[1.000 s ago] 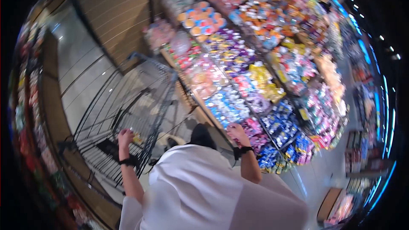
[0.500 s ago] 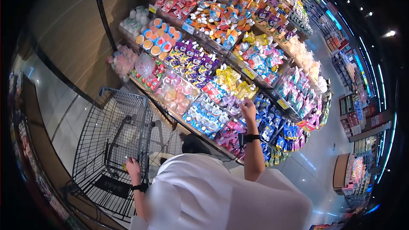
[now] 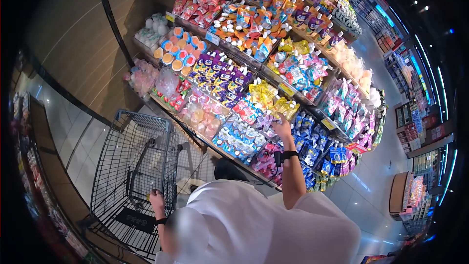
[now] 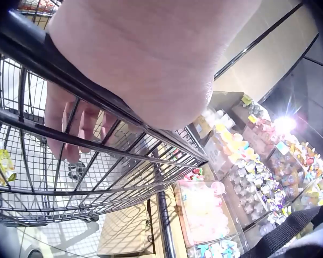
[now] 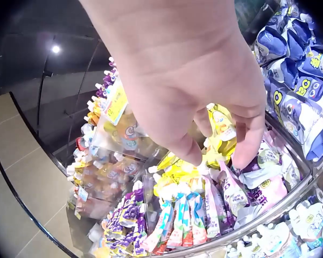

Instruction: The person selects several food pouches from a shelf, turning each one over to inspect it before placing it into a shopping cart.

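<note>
In the head view my right hand [image 3: 282,128] is over the yellow pouches [image 3: 285,106] and pale purple pouches, fingers apart. The right wrist view shows the thumb and fingers of my right hand [image 5: 199,91] on either side of an upright yellow pouch [image 5: 222,134]; whether they touch it, I cannot tell. My left hand [image 3: 157,201] is at the near side of a wire cart [image 3: 131,166]. Seen from the left wrist, my left hand [image 4: 134,59] lies over the cart rim [image 4: 70,80], fingers hanging inside. A yellow packet [image 4: 4,166] lies in the cart.
Tiered bins of pouches and jelly cups [image 3: 181,49] spread ahead and to the right. Blue pouches [image 5: 307,107] hang beside my right hand. Another product shelf [image 3: 49,166] runs along the left. Tiled aisle floor [image 3: 361,186] shows at the right, with a round display [image 3: 398,193] beyond.
My right hand has moved from the pink pouches up to the yellow ones, and its fingers have spread. My left hand remains by the cart. The head view has shifted.
</note>
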The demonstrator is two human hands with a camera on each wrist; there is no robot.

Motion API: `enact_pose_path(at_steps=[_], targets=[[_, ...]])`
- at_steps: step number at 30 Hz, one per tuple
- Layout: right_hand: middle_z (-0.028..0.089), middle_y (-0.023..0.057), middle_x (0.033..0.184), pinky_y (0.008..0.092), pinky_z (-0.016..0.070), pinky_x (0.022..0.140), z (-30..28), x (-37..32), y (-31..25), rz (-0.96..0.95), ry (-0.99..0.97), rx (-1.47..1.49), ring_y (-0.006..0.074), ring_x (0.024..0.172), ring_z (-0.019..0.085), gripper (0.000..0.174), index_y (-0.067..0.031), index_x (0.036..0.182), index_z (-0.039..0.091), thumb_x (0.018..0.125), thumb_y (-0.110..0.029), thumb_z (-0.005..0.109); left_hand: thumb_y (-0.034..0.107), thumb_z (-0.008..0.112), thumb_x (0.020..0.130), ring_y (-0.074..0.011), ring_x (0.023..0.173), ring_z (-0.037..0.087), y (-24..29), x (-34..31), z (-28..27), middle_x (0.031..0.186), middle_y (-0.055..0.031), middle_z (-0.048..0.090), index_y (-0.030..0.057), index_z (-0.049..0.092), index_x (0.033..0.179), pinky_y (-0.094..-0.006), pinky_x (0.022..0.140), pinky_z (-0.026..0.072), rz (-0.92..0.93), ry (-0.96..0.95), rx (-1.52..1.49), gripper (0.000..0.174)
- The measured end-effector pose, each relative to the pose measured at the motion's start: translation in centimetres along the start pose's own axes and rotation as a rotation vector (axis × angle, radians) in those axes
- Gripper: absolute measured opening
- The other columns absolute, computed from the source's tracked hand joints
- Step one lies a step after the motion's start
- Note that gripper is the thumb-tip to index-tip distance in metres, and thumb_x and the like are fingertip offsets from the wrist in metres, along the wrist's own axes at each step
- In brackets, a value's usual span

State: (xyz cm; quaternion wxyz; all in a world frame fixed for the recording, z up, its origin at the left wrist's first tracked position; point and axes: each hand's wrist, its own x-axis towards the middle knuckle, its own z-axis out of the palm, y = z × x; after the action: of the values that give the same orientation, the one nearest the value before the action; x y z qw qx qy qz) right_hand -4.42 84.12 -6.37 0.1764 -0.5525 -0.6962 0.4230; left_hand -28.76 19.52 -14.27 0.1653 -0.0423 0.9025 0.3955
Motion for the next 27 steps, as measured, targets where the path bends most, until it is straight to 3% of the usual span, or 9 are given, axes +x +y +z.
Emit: enact_pose_path(at_steps=[1,3,4,6,13,19,22,25,27], targets=[[0.069,0.0261,0.110,0.0392,0.0536,0.088,0.6,1.5,2.0,0.003,-0.003,0.001,0.0368,0.100,0.068,0.068,-0.0064,0.138,0.057,0.074,-0.025,0.074,0.012,0.053,0.091,-0.0276,0.074,0.063,0.8,-0.3,-0.3,0.078,-0.0161,0.065,-0.0049,0.063,0.093,-0.0394,0.072,0.0490,-0.004,-0.008,-0.021,0.020],[0.070,0.0103,0.084,0.0319,0.0538,0.057,1.6,4.0,5.5,-0.168,0.028,-0.164,0.0162,0.066,0.066,0.071,-0.0145,0.146,0.049,0.080,-0.019,0.075,0.014,0.052,0.091,-0.0248,0.072,0.062,0.0,-0.1,-0.1,0.076,-0.0149,0.065,-0.0049,0.064,0.094,-0.0382,0.070,0.0484,0.007,-0.004,-0.041,0.022],[0.070,0.0103,0.084,0.0319,0.0538,0.057,1.4,3.3,4.4,-0.165,0.025,-0.163,0.0162,0.066,0.066,0.071,-0.0145,0.146,0.049,0.080,-0.019,0.075,0.015,0.052,0.092,-0.0220,0.070,0.060,-0.6,0.2,0.2,0.075,-0.0137,0.064,-0.0049,0.065,0.095,-0.0370,0.068,0.0479,0.021,-0.001,-0.066,0.024],[0.060,0.0309,0.128,0.0429,0.0425,0.107,0.6,0.6,-0.3,-0.065,-0.019,-0.235,0.0408,0.131,0.048,0.070,-0.0118,0.140,0.055,0.076,-0.030,0.077,0.016,0.052,0.092,-0.0218,0.070,0.060,-1.6,0.6,0.6,0.075,-0.0134,0.064,-0.0049,0.065,0.095,-0.0368,0.068,0.0477,0.030,0.015,-0.053,0.024],[0.061,0.0287,0.127,0.0427,0.0442,0.106,0.5,-0.3,-1.9,0.005,-0.017,-0.158,0.0414,0.130,0.049,0.067,-0.0115,0.139,0.056,0.078,-0.031,0.076,0.016,0.054,0.092,-0.0215,0.064,0.058,-2.5,1.0,0.6,0.071,-0.0114,0.064,-0.0055,0.066,0.096,-0.0376,0.063,0.0466,0.014,0.004,-0.036,0.025],[0.062,0.0290,0.124,0.0454,0.0466,0.101,0.1,-3.1,-3.8,-0.207,0.187,-0.185,0.0443,0.118,0.057,0.057,-0.0109,0.134,0.059,0.082,-0.028,0.077,0.015,0.055,0.091,-0.0268,0.075,0.065,-2.3,1.1,0.4,0.080,-0.0163,0.068,-0.0043,0.067,0.097,-0.0378,0.074,0.0500,-0.033,-0.018,0.007,0.023],[0.064,0.0242,0.118,0.0437,0.0506,0.092,0.1,-3.7,-4.2,-0.230,0.186,-0.031,0.0373,0.105,0.064,0.053,-0.0102,0.131,0.060,0.084,-0.028,0.078,0.014,0.057,0.090,-0.0265,0.075,0.064,-3.1,1.7,0.5,0.081,-0.0159,0.068,-0.0035,0.067,0.098,-0.0379,0.074,0.0499,-0.086,-0.069,-0.046,0.022],[0.060,0.0082,0.089,0.0290,0.0495,0.059,0.0,-7.3,-7.0,-0.284,0.191,0.166,0.0132,0.068,0.060,0.036,-0.0077,0.120,0.058,0.090,-0.017,0.075,0.014,0.058,0.090,-0.0314,0.080,0.067,0.6,0.2,-0.8,0.084,-0.0185,0.069,-0.0028,0.067,0.101,-0.0397,0.077,0.0508,-0.038,-0.073,0.001,0.023],[0.059,0.0064,0.086,0.0272,0.0480,0.057,0.4,-8.9,-8.0,-0.303,0.126,0.321,0.0121,0.064,0.059,0.030,-0.0075,0.117,0.056,0.091,-0.013,0.072,0.015,0.058,0.090,-0.0342,0.084,0.067,-0.2,1.1,-0.5,0.088,-0.0201,0.070,-0.0026,0.067,0.102,-0.0409,0.078,0.0514,0.056,-0.068,0.082,0.023]])
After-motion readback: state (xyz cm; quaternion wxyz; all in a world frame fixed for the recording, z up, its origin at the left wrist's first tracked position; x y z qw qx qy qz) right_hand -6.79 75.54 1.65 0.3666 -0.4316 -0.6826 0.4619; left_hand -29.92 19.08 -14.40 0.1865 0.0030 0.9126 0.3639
